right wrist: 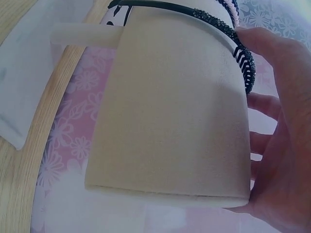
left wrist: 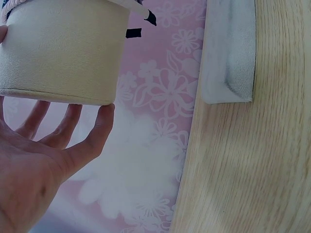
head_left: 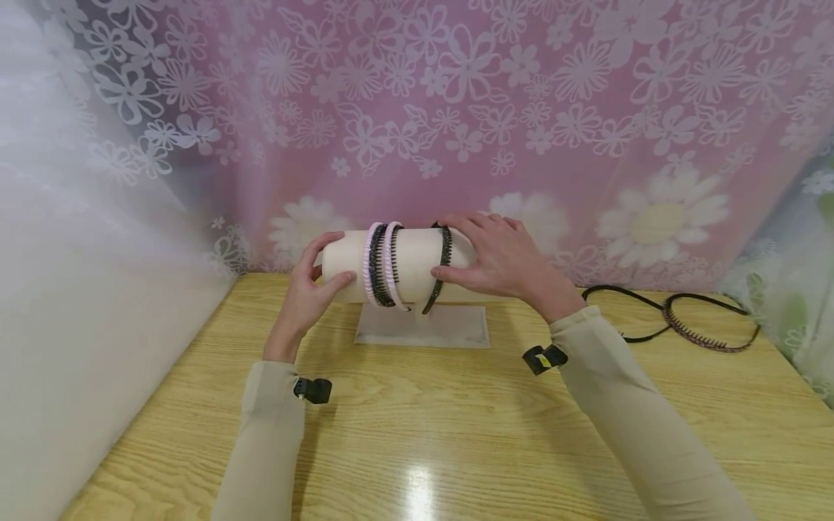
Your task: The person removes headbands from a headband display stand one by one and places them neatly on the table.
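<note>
The left hand (head_left: 305, 293) grips the roll (head_left: 417, 264) at its left end, fingers spread, thumb in front. The right hand (head_left: 498, 255), arched over the roll, pinches a black headband (head_left: 446, 250) around it. Three more headbands (head_left: 375, 268) circle the roll nearer the left hand.

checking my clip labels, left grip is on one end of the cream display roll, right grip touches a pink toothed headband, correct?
Not quite: the toothed headband the right grip touches is dark, not pink, as the right wrist view shows. The left grip is on one end of the display roll.
</note>
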Available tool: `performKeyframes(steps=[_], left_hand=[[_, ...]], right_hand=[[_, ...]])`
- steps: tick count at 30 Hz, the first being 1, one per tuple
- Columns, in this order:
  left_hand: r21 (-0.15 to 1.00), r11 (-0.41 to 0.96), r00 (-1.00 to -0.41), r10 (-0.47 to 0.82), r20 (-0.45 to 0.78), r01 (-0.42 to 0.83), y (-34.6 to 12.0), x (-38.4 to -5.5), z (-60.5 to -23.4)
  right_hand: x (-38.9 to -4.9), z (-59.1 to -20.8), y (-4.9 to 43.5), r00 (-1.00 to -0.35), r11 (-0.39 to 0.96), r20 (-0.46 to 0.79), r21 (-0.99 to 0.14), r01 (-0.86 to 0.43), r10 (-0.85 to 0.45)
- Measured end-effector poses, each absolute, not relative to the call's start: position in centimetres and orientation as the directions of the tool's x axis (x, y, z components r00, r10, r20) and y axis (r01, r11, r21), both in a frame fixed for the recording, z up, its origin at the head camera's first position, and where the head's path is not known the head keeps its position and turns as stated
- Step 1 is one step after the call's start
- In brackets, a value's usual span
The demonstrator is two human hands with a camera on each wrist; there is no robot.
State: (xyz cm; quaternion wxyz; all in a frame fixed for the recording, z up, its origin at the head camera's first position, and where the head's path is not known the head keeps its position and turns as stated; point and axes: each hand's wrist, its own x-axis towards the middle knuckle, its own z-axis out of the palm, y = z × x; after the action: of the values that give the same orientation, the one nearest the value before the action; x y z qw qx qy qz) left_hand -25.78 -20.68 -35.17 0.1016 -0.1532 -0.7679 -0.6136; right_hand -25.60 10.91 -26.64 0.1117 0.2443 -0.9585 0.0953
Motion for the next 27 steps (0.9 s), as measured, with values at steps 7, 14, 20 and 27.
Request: performKeyframes(steps=[7,14,20,27], left_hand=[[0.908,0.203,-0.931,0.104,0.351,0.365,-20.71,-25.86,-35.21],[0.911,0.176,-0.927,0.099,0.361,0.373,-20.68,-26.07,-35.39],[0.909,0.189,-0.928,0.098,0.360,0.373,-20.79,-25.97,-35.32],[0.908,0.184,-0.926,0.106,0.363,0.377,-20.64,-26.03,-35.40]], right_hand=[[-25.71,-26.63,11.16,-0.862,0.867,0.255,-0.133,-0.481,-0.439],[-26.06,-26.52,11.16,-0.871,0.868,0.225,-0.153,-0.473,-0.436],[-26.36,-26.61,11.04,-0.873,0.871,0.202,-0.134,-0.473,-0.443],[-26.31,-26.60,11.20,-0.874,0.875,0.203,-0.118,-0.469,-0.441]])
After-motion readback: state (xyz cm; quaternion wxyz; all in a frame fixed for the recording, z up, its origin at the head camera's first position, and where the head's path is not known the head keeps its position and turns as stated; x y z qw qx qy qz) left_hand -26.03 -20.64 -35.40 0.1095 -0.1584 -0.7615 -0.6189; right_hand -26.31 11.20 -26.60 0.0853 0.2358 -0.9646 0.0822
